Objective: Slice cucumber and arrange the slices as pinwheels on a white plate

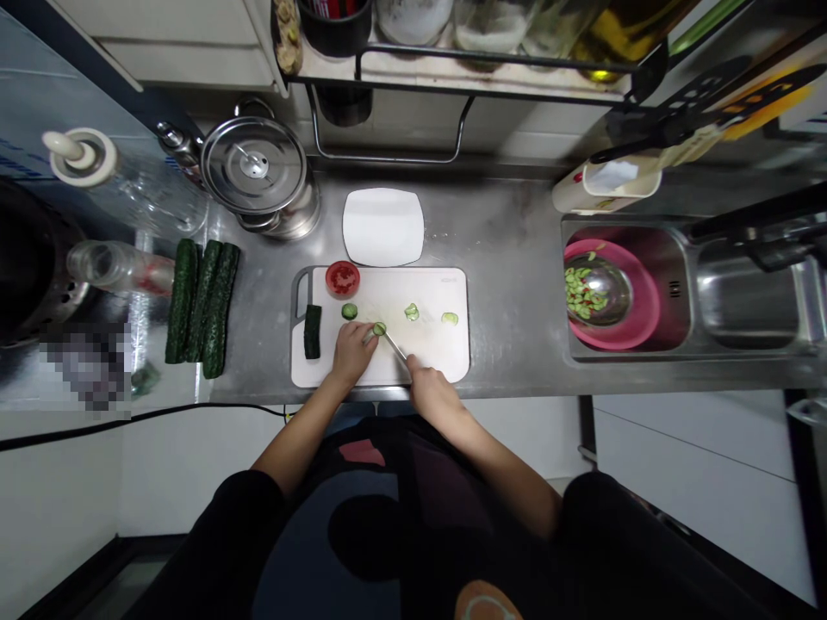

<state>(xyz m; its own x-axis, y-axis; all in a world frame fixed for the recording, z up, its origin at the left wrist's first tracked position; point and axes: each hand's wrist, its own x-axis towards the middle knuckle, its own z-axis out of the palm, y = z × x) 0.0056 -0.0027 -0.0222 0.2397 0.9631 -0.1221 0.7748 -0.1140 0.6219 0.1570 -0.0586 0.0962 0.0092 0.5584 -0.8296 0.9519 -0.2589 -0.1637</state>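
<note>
My left hand (pixel 352 353) is closed at the fingertips on a small cucumber slice (pixel 379 329), above the white cutting board (pixel 439 366). My right hand (pixel 434 392) grips a knife (pixel 396 348), its blade reaching to that slice; the handle is mostly hidden in my fist. Left of my left hand lies a dark green cucumber piece (pixel 312 331). Just beyond my fingers sits another cucumber piece (pixel 350 311). To the right are a carved-looking pale green piece (pixel 412 313) and a thin slice (pixel 450 319). A cut tomato half (pixel 342 279) rests at the board's far left.
A white plate (pixel 383 227) stands behind the board. Whole cucumbers (pixel 212 306) lie to the left, near a lidded steel pot (pixel 255 168). At right, the sink (pixel 675 284) holds a pink basin (pixel 648 293) with a bowl of green and red scraps. A wire rack (pixel 452 69) overhangs the back.
</note>
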